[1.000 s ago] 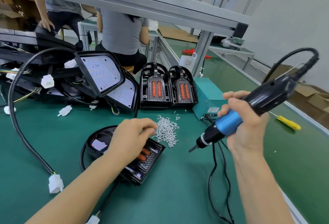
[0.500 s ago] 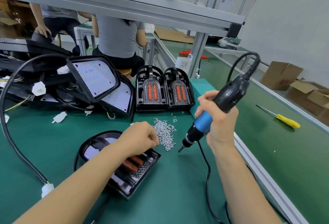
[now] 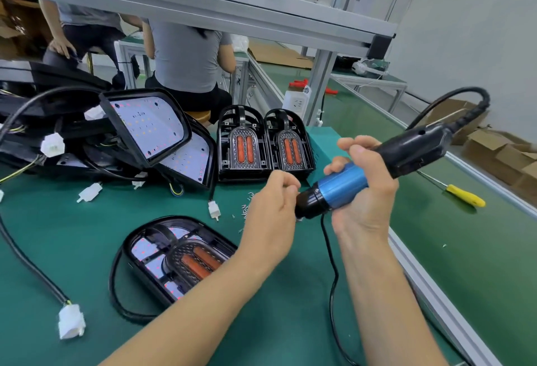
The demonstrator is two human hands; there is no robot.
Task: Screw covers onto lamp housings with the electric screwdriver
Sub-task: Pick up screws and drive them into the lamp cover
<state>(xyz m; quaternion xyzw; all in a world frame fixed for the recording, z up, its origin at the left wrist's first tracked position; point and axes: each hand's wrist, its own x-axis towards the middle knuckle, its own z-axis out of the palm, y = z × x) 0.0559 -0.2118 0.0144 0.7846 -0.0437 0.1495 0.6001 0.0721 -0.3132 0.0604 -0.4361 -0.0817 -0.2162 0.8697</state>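
The right hand point(image 3: 363, 191) grips the electric screwdriver point(image 3: 363, 173); left hand point(image 3: 270, 211) fingers seem to pinch a screw at its tip. The lamp housing point(image 3: 177, 258) lies on the table point(image 3: 72, 226), cover apparently unscrewed; more await.

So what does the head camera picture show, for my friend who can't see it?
A person's right hand grips a blue and black electric screwdriver above a green table, while the left hand bunches its fingers at the tool's tip. A lamp housing with its cover lies below, beside loose screws.
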